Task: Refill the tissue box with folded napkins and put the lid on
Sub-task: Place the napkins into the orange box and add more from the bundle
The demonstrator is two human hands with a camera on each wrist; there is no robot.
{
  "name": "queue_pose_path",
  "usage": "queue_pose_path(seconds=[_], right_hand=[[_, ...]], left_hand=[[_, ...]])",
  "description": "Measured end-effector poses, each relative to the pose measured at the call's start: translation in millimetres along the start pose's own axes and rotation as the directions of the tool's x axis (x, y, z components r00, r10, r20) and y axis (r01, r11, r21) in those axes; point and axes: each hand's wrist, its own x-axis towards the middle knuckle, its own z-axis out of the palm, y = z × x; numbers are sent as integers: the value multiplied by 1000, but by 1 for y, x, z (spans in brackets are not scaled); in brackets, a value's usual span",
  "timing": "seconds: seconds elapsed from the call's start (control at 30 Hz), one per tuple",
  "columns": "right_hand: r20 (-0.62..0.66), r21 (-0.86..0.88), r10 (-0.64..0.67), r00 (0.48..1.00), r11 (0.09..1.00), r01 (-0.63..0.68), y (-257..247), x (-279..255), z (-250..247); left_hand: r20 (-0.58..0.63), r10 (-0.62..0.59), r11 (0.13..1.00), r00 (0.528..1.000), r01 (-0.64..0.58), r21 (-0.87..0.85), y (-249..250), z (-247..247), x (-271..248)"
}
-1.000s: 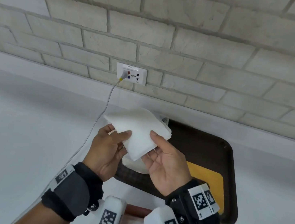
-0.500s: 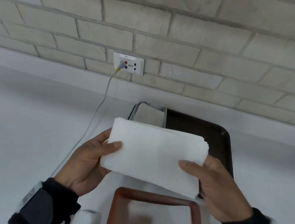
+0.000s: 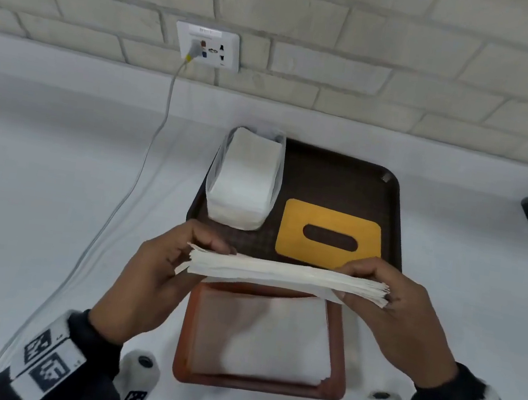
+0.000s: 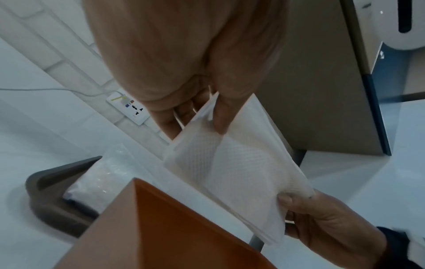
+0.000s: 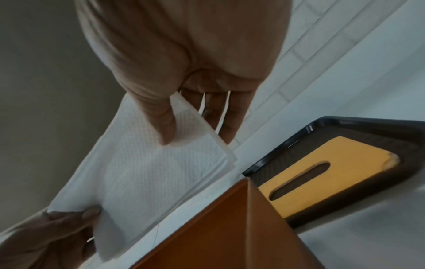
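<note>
White counter (image 3: 51, 204) below pale brick wall (image 3: 348, 25); wall socket (image 3: 207, 45) with grey cable (image 3: 145, 163) trailing down over counter. Dark tray (image 3: 336, 179) at back of counter, carrying wrapped pack of napkins (image 3: 243, 180) on its left and yellow slotted lid (image 3: 328, 239) lying flat on its right. Brown tissue box (image 3: 258, 385) open, near edge of counter, white napkins inside. Stack of folded napkins (image 3: 286, 274) held level above box's far rim, hiding that rim. Left hand (image 3: 150, 272) pinching stack's left end, thumb under, fingers over; right hand (image 3: 400, 307) pinching right end likewise. Lid apart from box.
</note>
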Motion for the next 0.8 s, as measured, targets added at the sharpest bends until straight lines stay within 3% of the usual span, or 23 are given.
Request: queue_pose_path(seconds=[0.1, 0.17, 0.27, 0.37, 0.5, 0.6, 0.67, 0.73, 0.8], right_hand=[[-95, -8, -80, 992, 997, 79, -3, 5, 4], [-129, -42, -123, 984, 992, 118, -6, 8, 8], [-54, -92, -56, 997, 994, 51, 2, 9, 15], [6, -89, 0, 1000, 996, 0, 12, 7, 19], [-88, -14, 49, 995, 999, -50, 1, -1, 16], [-75, 29, 103, 992, 994, -101, -12, -17, 14], [9, 53, 213, 977, 976, -213, -14, -27, 13], [70, 42, 325, 943, 944, -328, -9, -33, 10], [76, -15, 410, 909, 912, -410, -5, -35, 8]], left_hand=[[-64, 106, 991, 992, -100, 94, 2, 2, 11], [-94, 108, 992, 990, -101, 76, 0, 0, 20], [-13, 6, 998, 1000, -5, 56, -13, -1, 23], [10, 11, 989, 1000, -12, 145, -23, 5, 16], [-87, -81, 988, 993, 68, -141, -10, 3, 19], [-25, -174, 956, 984, 162, -245, 6, -2, 25], [61, -194, 970, 979, 201, -139, 11, -3, 23], [105, -206, 973, 973, 192, 132, 11, -1, 16], [134, -245, 905, 960, 176, 388, 9, 4, 7]])
